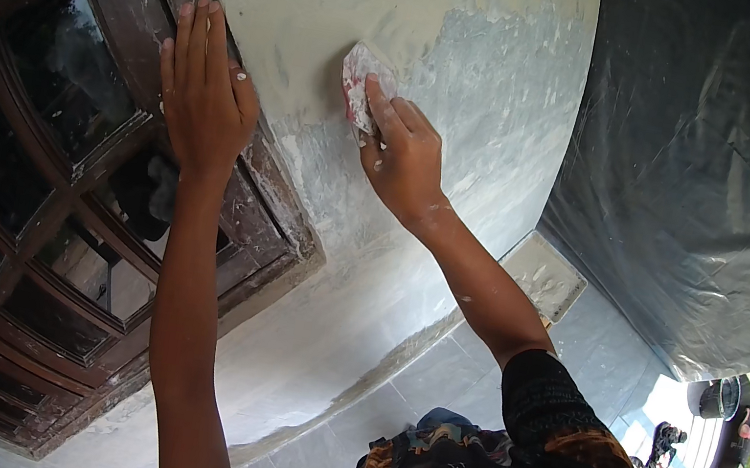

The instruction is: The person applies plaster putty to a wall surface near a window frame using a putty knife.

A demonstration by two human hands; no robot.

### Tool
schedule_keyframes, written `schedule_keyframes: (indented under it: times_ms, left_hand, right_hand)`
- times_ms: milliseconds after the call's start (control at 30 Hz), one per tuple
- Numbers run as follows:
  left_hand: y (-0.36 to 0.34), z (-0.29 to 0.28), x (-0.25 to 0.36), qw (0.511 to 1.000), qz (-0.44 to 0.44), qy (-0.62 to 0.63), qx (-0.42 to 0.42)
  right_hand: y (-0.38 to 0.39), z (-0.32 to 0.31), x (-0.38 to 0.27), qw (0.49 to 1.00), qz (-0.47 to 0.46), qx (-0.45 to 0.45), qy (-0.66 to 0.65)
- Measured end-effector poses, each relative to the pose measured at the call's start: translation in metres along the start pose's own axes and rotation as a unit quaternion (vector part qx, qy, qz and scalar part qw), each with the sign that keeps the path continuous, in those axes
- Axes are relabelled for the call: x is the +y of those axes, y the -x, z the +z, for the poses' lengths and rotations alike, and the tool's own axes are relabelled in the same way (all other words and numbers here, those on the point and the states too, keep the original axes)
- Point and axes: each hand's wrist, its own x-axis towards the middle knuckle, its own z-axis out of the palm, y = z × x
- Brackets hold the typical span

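Observation:
My left hand lies flat on the brown wooden window frame, its fingers stretched out and pointing up along the edge. In my right hand is a small flat putty scraper, smeared white with some red showing. Fingers and thumb grip it, and it lies against the wall. Around it, the upper wall has a cream coat; to the right and below, the surface is patchy grey-white. White specks of putty stick to both hands.
Glass panes fill the window at left. Dark plastic sheeting hangs at right. On the grey tiled floor is a putty-smeared tray. A dark bucket stands farther off at right.

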Motion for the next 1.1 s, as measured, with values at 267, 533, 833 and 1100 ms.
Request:
schedule_keyframes:
  times_ms: [267, 533, 833, 1100]
  left_hand:
    - [0.002, 0.002, -0.001, 1.000, 0.001, 0.002, 0.005]
    - [-0.001, 0.001, 0.001, 1.000, 0.009, -0.005, 0.011]
    - [0.003, 0.002, 0.000, 1.000, 0.005, -0.001, 0.000]
    - [-0.001, 0.002, 0.004, 1.000, 0.009, 0.002, 0.008]
  right_hand:
    - [-0.022, 0.023, 0.026, 0.997, -0.039, 0.059, 0.033]
    - [-0.034, -0.013, 0.029, 0.997, 0.000, 0.078, 0.026]
    - [0.030, 0.009, 0.018, 0.999, -0.050, -0.003, -0.011]
    - [-0.050, 0.003, 0.070, 0.992, -0.031, 0.115, 0.043]
